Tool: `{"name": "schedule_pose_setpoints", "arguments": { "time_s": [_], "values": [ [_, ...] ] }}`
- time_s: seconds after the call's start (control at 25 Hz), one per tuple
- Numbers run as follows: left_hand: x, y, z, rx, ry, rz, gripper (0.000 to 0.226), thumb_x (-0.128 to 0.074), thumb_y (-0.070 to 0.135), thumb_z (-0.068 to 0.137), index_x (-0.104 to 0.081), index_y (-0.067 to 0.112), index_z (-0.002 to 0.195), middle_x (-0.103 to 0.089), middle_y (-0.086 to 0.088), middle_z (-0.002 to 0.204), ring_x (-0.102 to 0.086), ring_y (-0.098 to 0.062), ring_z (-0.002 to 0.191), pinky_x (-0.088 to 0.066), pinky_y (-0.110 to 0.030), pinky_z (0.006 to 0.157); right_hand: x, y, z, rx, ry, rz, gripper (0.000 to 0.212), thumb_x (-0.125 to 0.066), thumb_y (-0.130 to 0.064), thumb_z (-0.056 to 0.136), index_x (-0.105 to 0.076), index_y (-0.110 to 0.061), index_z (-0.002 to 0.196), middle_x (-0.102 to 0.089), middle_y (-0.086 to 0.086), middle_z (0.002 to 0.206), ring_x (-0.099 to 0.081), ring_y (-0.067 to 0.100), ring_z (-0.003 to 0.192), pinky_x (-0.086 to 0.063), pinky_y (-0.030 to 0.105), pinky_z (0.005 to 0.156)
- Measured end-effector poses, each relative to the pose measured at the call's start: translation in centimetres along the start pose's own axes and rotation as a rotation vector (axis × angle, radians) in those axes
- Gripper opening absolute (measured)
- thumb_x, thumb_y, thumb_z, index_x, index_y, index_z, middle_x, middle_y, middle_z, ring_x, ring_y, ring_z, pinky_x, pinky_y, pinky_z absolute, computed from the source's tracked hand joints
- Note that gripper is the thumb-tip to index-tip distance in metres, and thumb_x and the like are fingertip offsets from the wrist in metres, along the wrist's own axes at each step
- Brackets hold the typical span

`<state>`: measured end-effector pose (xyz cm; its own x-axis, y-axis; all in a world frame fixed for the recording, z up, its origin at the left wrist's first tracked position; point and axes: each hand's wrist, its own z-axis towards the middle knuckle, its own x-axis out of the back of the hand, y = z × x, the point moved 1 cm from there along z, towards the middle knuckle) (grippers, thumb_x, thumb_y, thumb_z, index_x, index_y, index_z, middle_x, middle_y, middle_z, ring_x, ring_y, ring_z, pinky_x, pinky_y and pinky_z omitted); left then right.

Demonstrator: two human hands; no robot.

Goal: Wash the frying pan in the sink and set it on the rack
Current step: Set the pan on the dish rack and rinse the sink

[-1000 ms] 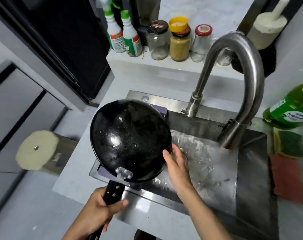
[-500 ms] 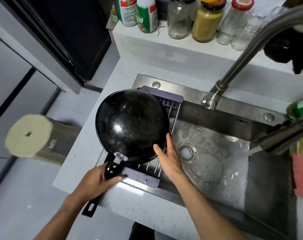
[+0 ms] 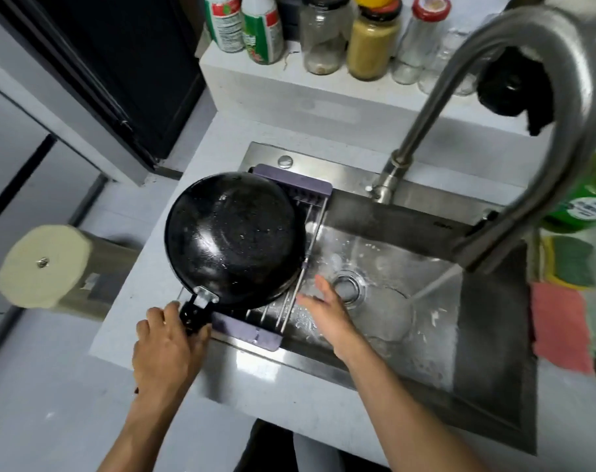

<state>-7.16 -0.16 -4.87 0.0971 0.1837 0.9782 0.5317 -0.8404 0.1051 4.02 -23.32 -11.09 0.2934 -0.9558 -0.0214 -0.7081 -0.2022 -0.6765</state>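
Note:
The black frying pan (image 3: 233, 235) lies upside down on the purple-framed wire rack (image 3: 291, 185) across the left end of the steel sink (image 3: 409, 233). Its black handle (image 3: 194, 315) points toward me. My left hand (image 3: 167, 349) grips that handle at the sink's front left corner. My right hand (image 3: 327, 311) hovers with straight fingers just right of the pan's rim, above the rack bars, apart from the pan. Water runs from the faucet (image 3: 535, 107) into the right part of the basin.
Jars and spray bottles (image 3: 324, 32) stand on the ledge behind the sink. A green detergent bottle (image 3: 586, 199), a green-yellow sponge (image 3: 569, 260) and a pink cloth (image 3: 559, 325) lie on the right. A round cream lid (image 3: 43, 265) sits left of the counter.
The pan went from tilted in the air down onto the rack, bottom up. My right hand came off the pan's rim and moved slightly right.

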Motion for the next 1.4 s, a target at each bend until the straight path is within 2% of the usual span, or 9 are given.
{"name": "schedule_pose_setpoints", "arguments": {
  "time_s": [0.12,0.24,0.36,0.48,0.64,0.8,1.0,1.2,1.4],
  "values": [
    [-1.3,5.6,-4.3,-0.389,-0.013,-0.053,0.035,-0.049,0.030,0.080,-0.063,0.016,0.108,-0.058,-0.008,0.103,-0.056,-0.034,0.089,-0.045,-0.043,0.069,6.7,2.4,-6.5,0.079,0.476,0.064,0.036,-0.072,-0.020,0.089,-0.059,-0.025,0.122,-0.068,-0.002,0.109,-0.065,0.012,0.093,-0.052,0.025,0.075],
    [-3.7,9.9,-4.9,-0.478,-0.297,0.119,0.049,-0.043,0.037,0.087,-0.050,0.027,0.134,-0.047,-0.001,0.133,-0.046,-0.026,0.120,-0.036,-0.042,0.097,15.7,-1.3,-13.4,0.384,0.711,-0.036,0.065,-0.080,-0.038,0.080,-0.048,-0.027,0.135,-0.057,-0.002,0.078,-0.053,-0.001,0.060,-0.043,0.011,0.055],
    [-5.5,10.1,-3.8,-0.470,-0.367,0.239,0.045,-0.042,0.035,0.095,-0.044,0.027,0.140,-0.039,0.001,0.142,-0.033,-0.023,0.128,-0.034,-0.036,0.106,18.5,-9.1,-14.8,0.632,0.700,-0.435,0.052,-0.078,-0.051,0.079,-0.054,-0.030,0.120,-0.056,-0.001,0.066,-0.047,0.009,0.052,-0.039,0.022,0.048],
    [-6.2,9.1,-3.3,-0.502,-0.361,0.208,0.035,-0.039,0.032,0.099,-0.055,0.032,0.130,-0.042,0.005,0.141,-0.034,-0.020,0.126,-0.034,-0.028,0.104,16.7,-13.5,-12.8,0.578,0.723,-0.625,0.032,-0.075,-0.050,0.078,-0.058,-0.025,0.090,-0.056,-0.013,0.062,-0.047,0.001,0.052,-0.030,0.023,0.051],
    [-6.9,8.4,-4.4,-0.448,-0.334,0.278,0.046,-0.040,0.039,0.094,-0.043,0.036,0.140,-0.030,-0.002,0.151,-0.022,-0.030,0.139,-0.016,-0.052,0.113,13.8,-13.7,-10.0,0.451,0.441,-0.570,0.013,-0.076,-0.037,0.074,-0.069,-0.028,0.068,-0.065,-0.018,0.053,-0.062,0.000,0.052,-0.038,0.021,0.050],
    [-7.9,7.9,-4.8,-0.440,-0.363,0.253,0.052,-0.042,0.039,0.096,-0.033,0.036,0.146,-0.022,-0.007,0.158,-0.013,-0.034,0.145,-0.018,-0.055,0.112,8.2,-14.9,-5.7,0.528,0.246,-0.469,0.025,-0.077,-0.040,0.080,-0.058,-0.029,0.090,-0.072,-0.002,0.077,-0.070,0.021,0.068,-0.056,0.032,0.052],
    [-8.6,7.5,-5.0,-0.372,-0.360,0.154,0.053,-0.026,0.032,0.101,-0.012,0.036,0.152,-0.013,-0.003,0.161,0.000,-0.029,0.148,-0.009,-0.052,0.116,3.2,-16.0,-0.5,0.533,0.365,-0.360,0.022,-0.080,-0.041,0.074,-0.058,-0.040,0.074,-0.070,0.000,0.075,-0.070,0.019,0.070,-0.060,0.047,0.069],
    [-8.5,7.7,-4.5,-0.332,-0.400,0.123,0.053,-0.034,0.026,0.099,-0.020,0.037,0.149,-0.014,-0.001,0.161,0.002,-0.027,0.148,-0.010,-0.052,0.117,6.3,-13.4,-0.1,0.594,0.503,-0.553,0.004,-0.070,-0.035,0.080,-0.068,-0.034,0.077,-0.072,0.003,0.072,-0.069,0.018,0.067,-0.059,0.045,0.068],
    [-8.3,7.2,-4.2,-0.330,-0.395,0.077,0.056,-0.045,0.024,0.093,-0.033,0.042,0.145,-0.027,0.001,0.157,-0.007,-0.025,0.148,-0.019,-0.047,0.117,14.5,-11.9,-1.0,0.434,0.631,-0.680,0.027,-0.072,-0.029,0.084,-0.074,-0.016,0.106,-0.075,0.011,0.098,-0.068,0.030,0.095,-0.053,0.036,0.085]
  ]
}}
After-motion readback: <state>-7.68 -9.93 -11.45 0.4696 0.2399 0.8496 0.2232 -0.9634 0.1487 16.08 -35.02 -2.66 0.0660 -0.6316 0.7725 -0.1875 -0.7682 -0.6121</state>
